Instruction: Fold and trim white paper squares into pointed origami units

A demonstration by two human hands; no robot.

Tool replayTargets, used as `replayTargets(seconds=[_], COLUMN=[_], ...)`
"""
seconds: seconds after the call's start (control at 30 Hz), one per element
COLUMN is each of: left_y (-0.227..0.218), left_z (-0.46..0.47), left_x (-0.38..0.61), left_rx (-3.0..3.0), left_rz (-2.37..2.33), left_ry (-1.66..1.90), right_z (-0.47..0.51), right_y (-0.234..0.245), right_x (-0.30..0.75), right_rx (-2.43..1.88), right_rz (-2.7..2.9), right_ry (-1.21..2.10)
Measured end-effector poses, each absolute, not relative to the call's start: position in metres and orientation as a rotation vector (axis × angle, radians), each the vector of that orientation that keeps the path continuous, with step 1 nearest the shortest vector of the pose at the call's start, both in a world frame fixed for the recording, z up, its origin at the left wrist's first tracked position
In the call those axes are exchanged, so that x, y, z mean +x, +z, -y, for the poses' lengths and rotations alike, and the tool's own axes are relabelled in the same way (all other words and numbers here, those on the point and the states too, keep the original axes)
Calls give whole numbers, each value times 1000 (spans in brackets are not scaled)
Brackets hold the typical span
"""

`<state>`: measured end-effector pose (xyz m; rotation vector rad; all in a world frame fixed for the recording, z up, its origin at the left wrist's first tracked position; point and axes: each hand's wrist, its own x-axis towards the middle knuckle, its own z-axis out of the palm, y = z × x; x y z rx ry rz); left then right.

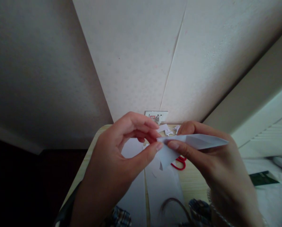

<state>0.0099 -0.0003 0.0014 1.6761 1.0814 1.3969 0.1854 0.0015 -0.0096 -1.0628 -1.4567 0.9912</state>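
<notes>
A folded white paper piece hangs above a small wooden table, held between both hands. My left hand pinches the paper's left end between thumb and fingertips. My right hand grips the paper from below and behind, thumb pressed on its lower fold. The paper's pointed tip sticks out to the right, and a flap hangs down at the middle.
White paper sheets lie flat on the table under the hands, with red-handled scissors beside them. Small paper scraps sit at the table's far edge below a wall socket. A dark green item lies at right.
</notes>
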Motion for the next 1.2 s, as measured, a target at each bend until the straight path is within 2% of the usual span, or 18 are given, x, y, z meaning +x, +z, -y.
replayTargets(seconds=[0.53, 1.2], left_y=[-3, 0], left_z=[-2, -5], left_x=[-5, -3], left_rx=[1612, 1601], left_rz=[-1218, -1249], left_ry=[1301, 1252], right_z=[-2, -3], right_y=[-13, -14], right_x=[186, 182], right_rx=[-1084, -1050], right_rz=[1429, 1354], right_ry=[824, 781])
